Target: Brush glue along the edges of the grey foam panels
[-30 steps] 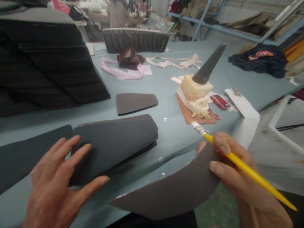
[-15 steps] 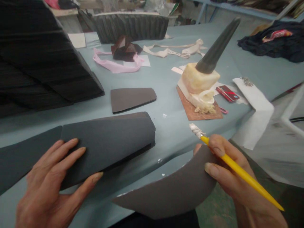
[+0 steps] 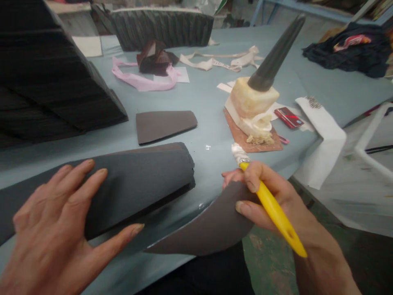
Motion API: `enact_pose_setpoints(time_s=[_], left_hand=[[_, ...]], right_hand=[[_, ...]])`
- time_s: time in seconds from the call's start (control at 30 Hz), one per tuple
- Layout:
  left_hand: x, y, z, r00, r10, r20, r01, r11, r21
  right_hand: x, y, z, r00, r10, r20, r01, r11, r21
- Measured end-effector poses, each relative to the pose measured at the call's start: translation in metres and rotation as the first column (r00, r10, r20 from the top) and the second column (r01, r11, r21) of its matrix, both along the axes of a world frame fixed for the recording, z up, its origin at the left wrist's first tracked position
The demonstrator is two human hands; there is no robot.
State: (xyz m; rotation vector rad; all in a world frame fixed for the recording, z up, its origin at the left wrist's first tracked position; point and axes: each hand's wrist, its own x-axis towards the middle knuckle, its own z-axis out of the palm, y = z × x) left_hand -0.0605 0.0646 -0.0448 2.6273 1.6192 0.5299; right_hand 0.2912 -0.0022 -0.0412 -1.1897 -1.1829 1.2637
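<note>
Fingers spread, my left hand (image 3: 58,221) rests over a folded dark grey sheet piece (image 3: 138,176) on the table, its thumb stretched toward the near edge. My right hand (image 3: 273,196) is closed on two things. A yellow-handled brush (image 3: 276,213) with a whitish tip lies across its fingers, tip pointing away from me. Pinched below it is a curved dark grey sheet piece (image 3: 202,229), hanging at the table's near edge with its narrow end to the left. A smaller grey piece (image 3: 166,126) lies flat beyond the folded one.
A tall dark stack (image 3: 49,82) stands at the left. Right of centre, a yellowish block with a dark cone (image 3: 273,61) sits on a brown board (image 3: 270,146). Near it are a small red box (image 3: 288,117) and a white strip (image 3: 325,135). Pink cloth (image 3: 144,84) lies farther back.
My right hand has moved left with the brush and curved piece, and the brush handle now points more steeply toward me. My left thumb reaches farther out, and the view has shifted slightly.
</note>
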Motion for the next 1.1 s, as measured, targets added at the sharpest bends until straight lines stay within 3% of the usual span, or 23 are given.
enact_pose_setpoints(time_s=[0.17, 0.37, 0.47, 0.67, 0.77, 0.93, 1.1], left_hand=[[0.004, 0.008, 0.002, 0.997, -0.042, -0.062, 0.043, 0.999, 0.023], [0.013, 0.022, 0.007, 0.964, -0.107, -0.243, 0.122, 0.991, 0.049], [0.022, 0.033, 0.012, 0.940, -0.141, -0.311, 0.146, 0.989, -0.008], [0.037, 0.050, 0.027, 0.912, -0.157, -0.378, 0.065, 0.967, -0.245], [0.036, 0.055, 0.022, 0.912, -0.187, -0.365, 0.087, 0.958, -0.273], [0.030, 0.064, 0.006, 0.935, -0.185, -0.302, 0.129, 0.972, -0.196], [0.040, 0.075, 0.018, 0.919, -0.229, -0.321, 0.113, 0.933, -0.341]], right_hand=[[-0.005, 0.034, 0.018, 0.933, 0.148, 0.328, -0.170, 0.985, 0.039], [-0.007, 0.061, 0.033, 0.817, 0.298, 0.494, -0.344, 0.939, 0.002], [-0.007, 0.065, 0.036, 0.799, 0.320, 0.509, -0.372, 0.928, 0.001], [-0.009, 0.065, 0.036, 0.825, 0.308, 0.474, -0.359, 0.933, 0.019], [-0.010, 0.063, 0.033, 0.844, 0.291, 0.450, -0.336, 0.942, 0.021], [-0.008, 0.056, 0.027, 0.884, 0.266, 0.384, -0.290, 0.957, 0.005], [-0.003, 0.048, 0.021, 0.896, 0.253, 0.364, -0.261, 0.965, -0.029]])
